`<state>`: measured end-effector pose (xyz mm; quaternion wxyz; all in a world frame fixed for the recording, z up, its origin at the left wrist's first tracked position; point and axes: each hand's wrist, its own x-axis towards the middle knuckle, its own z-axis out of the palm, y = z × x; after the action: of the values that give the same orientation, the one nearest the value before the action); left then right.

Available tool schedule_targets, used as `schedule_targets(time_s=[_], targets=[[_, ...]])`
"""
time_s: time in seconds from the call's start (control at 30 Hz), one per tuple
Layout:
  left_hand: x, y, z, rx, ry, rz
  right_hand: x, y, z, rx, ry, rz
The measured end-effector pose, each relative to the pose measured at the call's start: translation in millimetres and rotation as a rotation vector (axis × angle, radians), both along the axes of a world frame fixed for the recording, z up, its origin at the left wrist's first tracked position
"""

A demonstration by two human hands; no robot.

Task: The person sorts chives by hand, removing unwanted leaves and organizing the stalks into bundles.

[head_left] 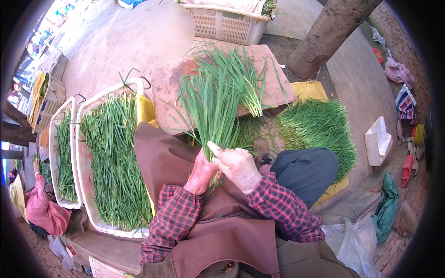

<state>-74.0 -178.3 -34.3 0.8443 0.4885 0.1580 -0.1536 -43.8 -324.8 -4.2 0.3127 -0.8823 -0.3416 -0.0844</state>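
Note:
A bunch of long green chives [209, 109] stands fanned out in front of me, its stem ends toward my lap. My left hand [200, 172] is closed around the lower stems. My right hand [238, 167] meets it there, fingers curled and pressed on the same stems, the thumb side lying along the front of the bunch. Some stem ends poke out below the hands. Just beyond, a loose heap of chives [250, 90] lies on a reddish low board [276, 85]. Between my knees, more loose leaves are partly hidden by the bunch.
To my left stand a large white crate [84, 185] and a narrower crate [73, 160], both full of chives. A neat chive stack [320, 132] lies on yellow sheeting at right. Beyond are a tree trunk [320, 44], a white basket [232, 28] and a foam box [378, 141]. Another person [46, 208] sits far left.

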Motion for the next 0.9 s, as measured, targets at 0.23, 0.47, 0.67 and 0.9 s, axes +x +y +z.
schedule_targets(time_s=[0.23,0.47,0.67,0.9], targets=[[0,1,5,0.03,-0.02,-0.043,20,1,-10,-0.163,-0.086,0.074],[3,5,18,0.014,0.038,-0.038,15,-46,20,0.624,0.728,-0.567],[2,3,-1,0.064,-0.013,-0.005,4,-3,23,-0.002,-0.075,0.0],[2,0,1,0.124,-0.045,-0.058,20,2,-7,-0.171,-0.126,0.123]])
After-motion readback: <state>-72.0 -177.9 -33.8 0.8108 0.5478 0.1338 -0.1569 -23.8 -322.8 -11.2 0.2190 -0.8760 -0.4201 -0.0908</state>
